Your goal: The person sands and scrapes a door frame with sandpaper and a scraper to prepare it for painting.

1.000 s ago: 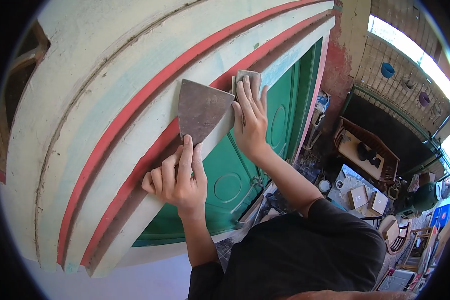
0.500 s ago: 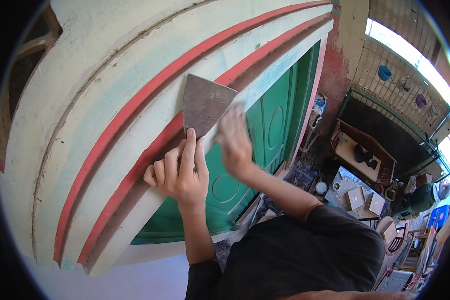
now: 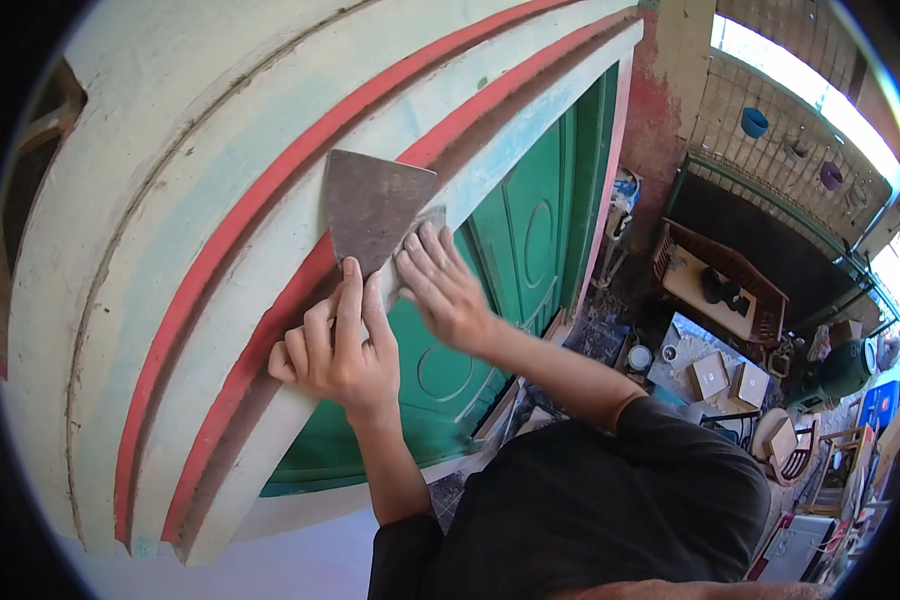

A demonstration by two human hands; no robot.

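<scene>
Two hands, one scraper, one sanding pad. Left hand grips the scraper by its narrow end, index finger laid up the back, the wide rusty blade flat on the cream moulding just beside the lower red stripe. Right hand has fingers spread flat, pressing a grey sanding pad against the moulding's edge, mostly hidden under the fingertips, touching the blade's right corner. Two red stripes run along the arch. Green door below with two raised rings showing. Down on the ground, two brown boxes on a table, one wooden crate, one blue bowl hung on the fence. No readable writing or labels anywhere.
</scene>
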